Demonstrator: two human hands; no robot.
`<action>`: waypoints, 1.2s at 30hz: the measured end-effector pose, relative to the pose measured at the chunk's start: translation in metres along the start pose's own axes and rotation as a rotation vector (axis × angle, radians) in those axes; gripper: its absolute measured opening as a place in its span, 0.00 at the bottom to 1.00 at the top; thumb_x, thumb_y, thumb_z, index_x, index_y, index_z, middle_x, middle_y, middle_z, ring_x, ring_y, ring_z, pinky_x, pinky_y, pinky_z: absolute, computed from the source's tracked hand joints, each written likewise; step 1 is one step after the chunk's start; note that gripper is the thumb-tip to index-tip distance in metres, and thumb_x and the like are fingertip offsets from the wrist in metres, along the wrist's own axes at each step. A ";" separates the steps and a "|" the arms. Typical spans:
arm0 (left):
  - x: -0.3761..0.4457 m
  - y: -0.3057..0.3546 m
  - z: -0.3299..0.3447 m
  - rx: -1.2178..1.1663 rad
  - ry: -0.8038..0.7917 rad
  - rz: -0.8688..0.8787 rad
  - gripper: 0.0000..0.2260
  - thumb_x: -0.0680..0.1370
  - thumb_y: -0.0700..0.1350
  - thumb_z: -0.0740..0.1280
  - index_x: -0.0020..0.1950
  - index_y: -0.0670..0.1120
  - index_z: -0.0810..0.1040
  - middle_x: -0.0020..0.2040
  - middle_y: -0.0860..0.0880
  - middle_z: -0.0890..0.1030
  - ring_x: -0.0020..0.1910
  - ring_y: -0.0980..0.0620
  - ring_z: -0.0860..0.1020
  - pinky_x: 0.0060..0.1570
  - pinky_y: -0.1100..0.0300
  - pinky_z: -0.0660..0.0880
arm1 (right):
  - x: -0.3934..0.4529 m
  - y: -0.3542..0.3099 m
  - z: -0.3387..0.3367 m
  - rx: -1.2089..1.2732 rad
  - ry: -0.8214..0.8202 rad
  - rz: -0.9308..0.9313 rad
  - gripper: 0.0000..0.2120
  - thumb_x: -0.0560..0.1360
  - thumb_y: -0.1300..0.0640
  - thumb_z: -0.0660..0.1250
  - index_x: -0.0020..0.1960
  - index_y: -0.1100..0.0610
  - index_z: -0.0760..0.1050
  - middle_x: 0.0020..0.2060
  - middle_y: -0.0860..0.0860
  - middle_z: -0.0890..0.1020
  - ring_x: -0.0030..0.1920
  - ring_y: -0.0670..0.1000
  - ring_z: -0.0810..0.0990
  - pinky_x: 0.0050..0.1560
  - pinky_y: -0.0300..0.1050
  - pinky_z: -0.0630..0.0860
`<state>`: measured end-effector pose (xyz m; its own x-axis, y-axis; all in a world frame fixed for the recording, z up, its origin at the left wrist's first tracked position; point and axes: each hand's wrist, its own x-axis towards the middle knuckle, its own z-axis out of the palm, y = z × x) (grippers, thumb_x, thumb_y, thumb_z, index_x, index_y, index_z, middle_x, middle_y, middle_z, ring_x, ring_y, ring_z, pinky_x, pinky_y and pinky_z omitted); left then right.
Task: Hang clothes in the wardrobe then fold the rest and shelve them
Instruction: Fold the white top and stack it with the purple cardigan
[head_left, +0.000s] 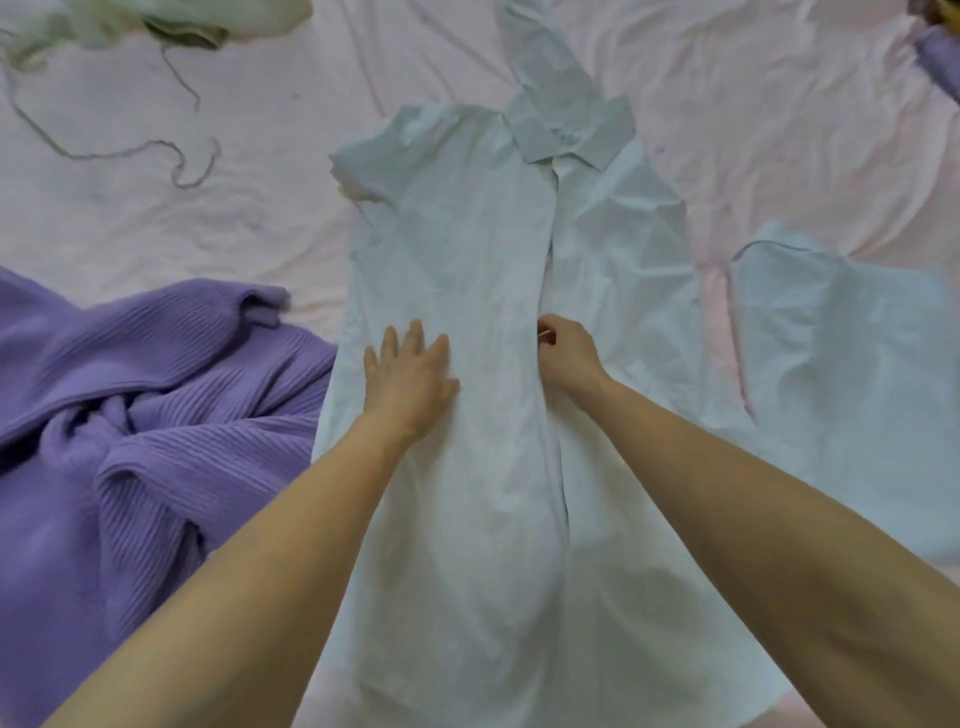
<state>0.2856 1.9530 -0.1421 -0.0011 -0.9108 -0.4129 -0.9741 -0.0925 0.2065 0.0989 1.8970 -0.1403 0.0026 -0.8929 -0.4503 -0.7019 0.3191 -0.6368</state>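
1. A pale blue collared shirt (467, 270) lies spread flat, front up, in the middle of a bed covered by a wrinkled pink sheet (753, 104); its collar (571, 135) points away from the person and its hem toward them.
2. The left hand (410, 379) rests palm down on the shirt's left front panel, its fingers (415, 338) straight and slightly spread, pressing the cloth flat.
3. The right hand (569, 356) sits at the shirt's centre opening, its fingers curled and pinching the edge of the front placket.
4. The shirt's right sleeve (852, 374) lies spread out flat on the sheet, right of the shirt's body.
5. Left of the shirt, touching its side edge, a purple ribbed knit garment (130, 405) lies crumpled in twisted folds.
6. Beyond the shirt to the left, at the far edge of the view, a pale green garment (156, 21) lies bunched, with a thin cord (104, 150) trailing from it in loops across the sheet.
7. Beyond the shirt at the far right corner, a bit of purple cloth (940, 62) shows; what it is cannot be told.
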 end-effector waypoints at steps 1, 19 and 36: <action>0.002 0.003 0.004 -0.006 -0.071 -0.020 0.29 0.79 0.57 0.61 0.77 0.52 0.55 0.79 0.44 0.49 0.76 0.36 0.49 0.71 0.37 0.50 | 0.005 0.001 0.003 0.065 0.006 0.030 0.11 0.77 0.62 0.58 0.57 0.60 0.74 0.47 0.50 0.79 0.50 0.53 0.78 0.51 0.45 0.75; 0.007 0.023 0.018 0.027 -0.205 -0.218 0.38 0.79 0.59 0.61 0.79 0.48 0.42 0.79 0.45 0.37 0.76 0.35 0.42 0.70 0.33 0.46 | -0.006 0.031 -0.005 -0.647 0.073 -0.282 0.05 0.77 0.61 0.55 0.50 0.57 0.68 0.45 0.55 0.73 0.46 0.57 0.75 0.43 0.49 0.69; -0.118 -0.077 0.001 -0.810 -0.122 -0.304 0.07 0.71 0.43 0.71 0.46 0.41 0.80 0.37 0.48 0.80 0.36 0.52 0.75 0.36 0.58 0.71 | -0.097 -0.025 0.106 -0.534 -0.368 -0.452 0.25 0.78 0.52 0.63 0.73 0.54 0.63 0.74 0.55 0.61 0.72 0.55 0.61 0.67 0.48 0.65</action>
<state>0.3607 2.0683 -0.1103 0.1635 -0.7549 -0.6351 -0.4752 -0.6244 0.6199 0.1917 2.0096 -0.1476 0.5387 -0.7077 -0.4572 -0.8237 -0.3285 -0.4622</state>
